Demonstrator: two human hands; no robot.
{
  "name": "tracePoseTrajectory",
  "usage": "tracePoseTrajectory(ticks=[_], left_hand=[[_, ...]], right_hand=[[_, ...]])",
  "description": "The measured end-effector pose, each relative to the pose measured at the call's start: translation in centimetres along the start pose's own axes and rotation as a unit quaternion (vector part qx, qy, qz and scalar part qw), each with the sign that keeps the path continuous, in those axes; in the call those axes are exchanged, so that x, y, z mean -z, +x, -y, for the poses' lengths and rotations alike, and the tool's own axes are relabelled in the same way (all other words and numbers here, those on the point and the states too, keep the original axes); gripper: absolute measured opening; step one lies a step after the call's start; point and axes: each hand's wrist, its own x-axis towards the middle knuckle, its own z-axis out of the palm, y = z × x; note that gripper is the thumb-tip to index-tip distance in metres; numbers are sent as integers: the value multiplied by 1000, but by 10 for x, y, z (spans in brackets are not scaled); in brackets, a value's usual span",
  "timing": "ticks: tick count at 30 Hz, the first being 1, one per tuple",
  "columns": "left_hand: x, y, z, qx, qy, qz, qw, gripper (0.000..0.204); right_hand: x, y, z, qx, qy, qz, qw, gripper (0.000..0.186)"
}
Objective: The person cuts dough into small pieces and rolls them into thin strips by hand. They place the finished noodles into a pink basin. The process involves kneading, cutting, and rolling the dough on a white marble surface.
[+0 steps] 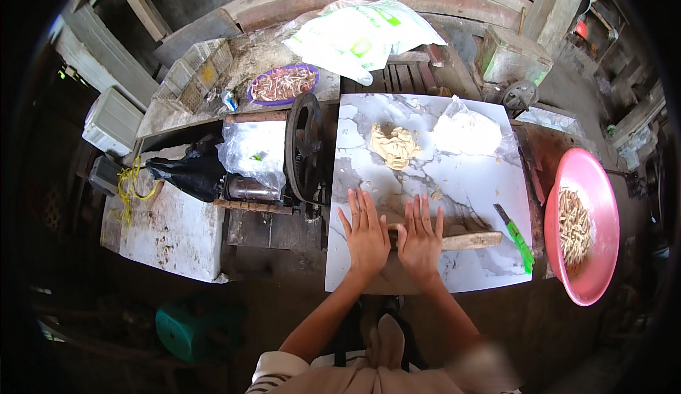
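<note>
Head: hands [367, 241] [420, 243] open over marbled board [475, 185]

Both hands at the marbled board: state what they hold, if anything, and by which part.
Nothing looks gripped: left hand and right hand are open, palms down, undersides hidden. A tan strip lies beside the right one.

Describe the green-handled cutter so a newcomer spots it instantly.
Find the marble-patterned board. Near its right edge, past the right hand and the wooden piece, lies a slim cutter. Its bright green handle sets it apart from that pale wood.
</note>
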Motion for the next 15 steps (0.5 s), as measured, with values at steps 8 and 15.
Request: tracePoseTrajectory(ticks=[8, 15], left_hand=[[-14, 76, -2, 34, -15, -22, 999, 58], [-4, 42, -12, -1, 17, -46, 999, 60]], right_hand=[[-20, 62, -17, -13, -24, -51, 998, 50], [-10, 29, -11, -8, -20, -27, 999, 52]])
